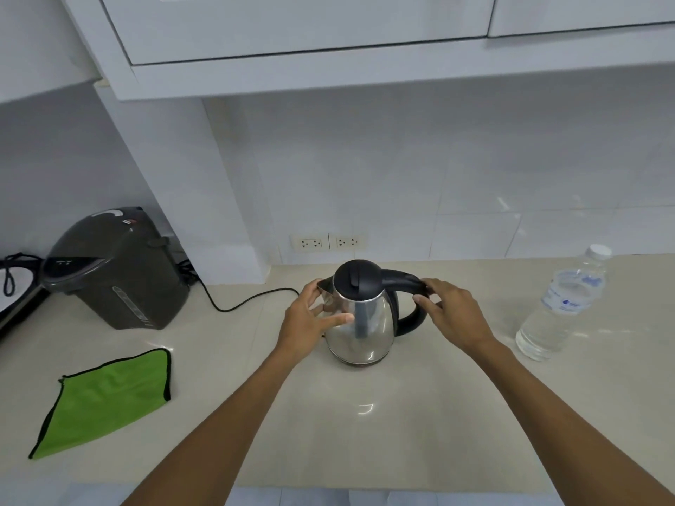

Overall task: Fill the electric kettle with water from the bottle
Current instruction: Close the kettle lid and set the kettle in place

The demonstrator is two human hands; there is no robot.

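Head view: the kettle (359, 315) stands upright on the counter (365, 432), mid-frame, its black lid (353, 278) shut. The spout points to the person's left and the handle (405, 294) arcs out to the right, so the kettle's long line runs left to right across the body.

The left hand (310, 315) lies against the steel wall by the spout, fingers spread and flat, steadying, not clenched. The right hand (451, 310) reaches the handle top, thumb under and fingertips over it; the grip looks loose, and I cannot tell whether it has closed.

The bottle (564, 304) stands upright well to the right of the kettle, cap (599, 252) on, water in it. It lies past the right hand, on that same side, so the right hand is the nearer one for fetching it; the left would have to cross the kettle.

My reading: filling has not begun. The lid must open first, and the bottle needs uncapping.

A green cloth (106, 399) and a dark pot (117, 272) sit far left, clear of the work.
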